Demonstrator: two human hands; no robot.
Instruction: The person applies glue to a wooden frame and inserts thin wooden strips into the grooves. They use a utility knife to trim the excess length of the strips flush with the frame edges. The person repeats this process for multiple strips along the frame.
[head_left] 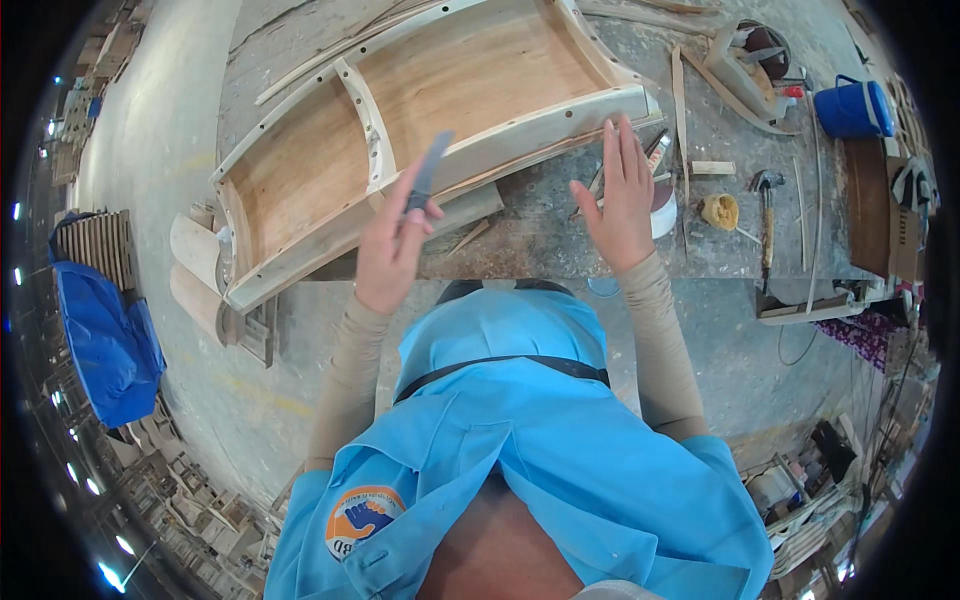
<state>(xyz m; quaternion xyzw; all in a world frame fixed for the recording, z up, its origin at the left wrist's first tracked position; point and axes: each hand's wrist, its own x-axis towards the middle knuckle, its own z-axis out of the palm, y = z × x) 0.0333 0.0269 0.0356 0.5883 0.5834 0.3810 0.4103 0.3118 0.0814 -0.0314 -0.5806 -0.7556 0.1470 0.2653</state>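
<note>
A curved pale wooden frame (515, 132), with a crosspiece (362, 102) and plywood panels inside, lies tilted across the bench. In front of its near rail, my left hand (393, 245) is closed around a knife-like tool with a flat grey blade (432, 168). The blade points up and away, overlapping the rail in view. My right hand (622, 205) has its fingers stretched out, palm down, and holds nothing. Its fingertips lie over the near rail by the right end; whether they touch cannot be told. A partly hidden white round container (664, 212) is beside this hand.
Right on the bench (560, 245) are a tub of yellowish paste (720, 211), a hammer (768, 225), wood strips (712, 168) and a blue cooler (855, 108). Curved wooden pieces (195, 265) stand left of the frame. A blue bag (105, 340) is farther left on the floor.
</note>
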